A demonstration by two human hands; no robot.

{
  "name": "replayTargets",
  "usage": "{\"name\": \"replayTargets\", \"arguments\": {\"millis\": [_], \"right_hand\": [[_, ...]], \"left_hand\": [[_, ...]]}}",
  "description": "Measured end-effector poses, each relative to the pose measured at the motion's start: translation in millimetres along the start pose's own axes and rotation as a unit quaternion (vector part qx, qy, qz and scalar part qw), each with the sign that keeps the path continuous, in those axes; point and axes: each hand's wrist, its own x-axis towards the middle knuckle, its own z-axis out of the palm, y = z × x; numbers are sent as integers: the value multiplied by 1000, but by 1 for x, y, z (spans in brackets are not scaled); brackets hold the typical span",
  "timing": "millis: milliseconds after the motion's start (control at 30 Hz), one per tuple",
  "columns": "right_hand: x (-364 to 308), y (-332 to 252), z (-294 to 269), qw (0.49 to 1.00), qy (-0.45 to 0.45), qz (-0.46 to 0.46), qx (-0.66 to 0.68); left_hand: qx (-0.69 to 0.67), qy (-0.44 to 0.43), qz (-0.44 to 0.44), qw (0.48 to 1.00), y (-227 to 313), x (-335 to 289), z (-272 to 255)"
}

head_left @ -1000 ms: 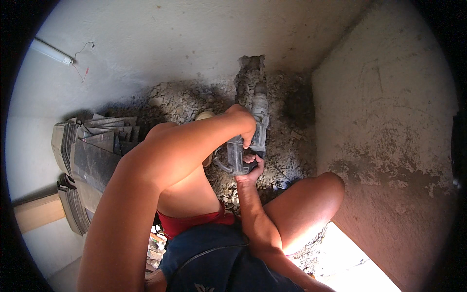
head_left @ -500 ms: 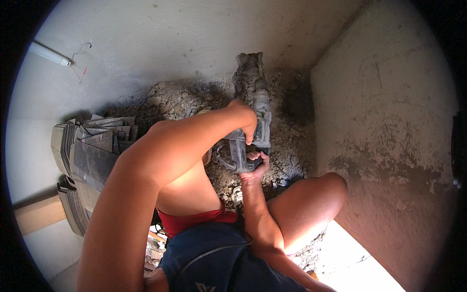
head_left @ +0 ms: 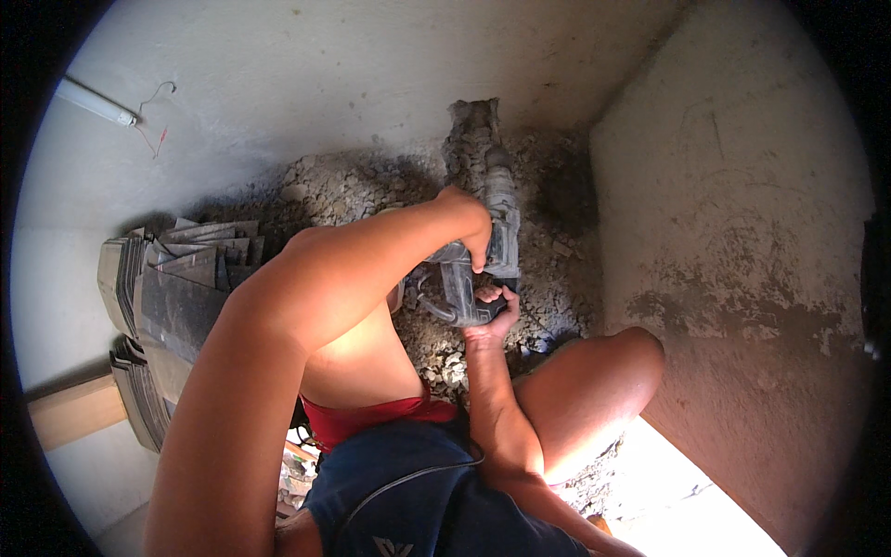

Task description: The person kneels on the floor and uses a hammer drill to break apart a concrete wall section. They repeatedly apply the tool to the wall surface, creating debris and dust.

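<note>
Gripping a dusty power drill [head_left: 503,243] by its rear handle [head_left: 488,312], the right hand [head_left: 504,317] closes around the drill's near end. The left hand [head_left: 471,228] curls against the drill's left side, partly hidden, so its grip cannot be told. Rubble [head_left: 353,186] surrounds the drill; a wall notch [head_left: 474,119] lies just beyond it.
</note>
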Motion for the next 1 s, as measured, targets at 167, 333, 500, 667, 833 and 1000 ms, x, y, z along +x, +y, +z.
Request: {"name": "replayTargets", "arguments": {"millis": [167, 333, 500, 667, 833, 1000], "right_hand": [[-2, -2, 4, 1000, -11, 4, 5], [-2, -3, 5, 1000, -2, -5, 3], [-3, -3, 5, 1000, 6, -4, -13], [-3, -2, 5, 1000, 13, 4, 2], [-5, -3, 6, 999, 10, 24, 29], [-3, -6, 6, 1000, -15, -7, -23]], "left_hand": [[-9, -2, -5, 1000, -1, 0, -1], [-7, 0, 1, 1000, 0, 0, -2], [1, 2, 6, 1000, -1, 3, -1], [-5, -1, 7, 1000, -2, -2, -2], [-9, -17, 7, 1000, -3, 1, -2], [12, -11, 8, 1000, -1, 2, -5]]}}
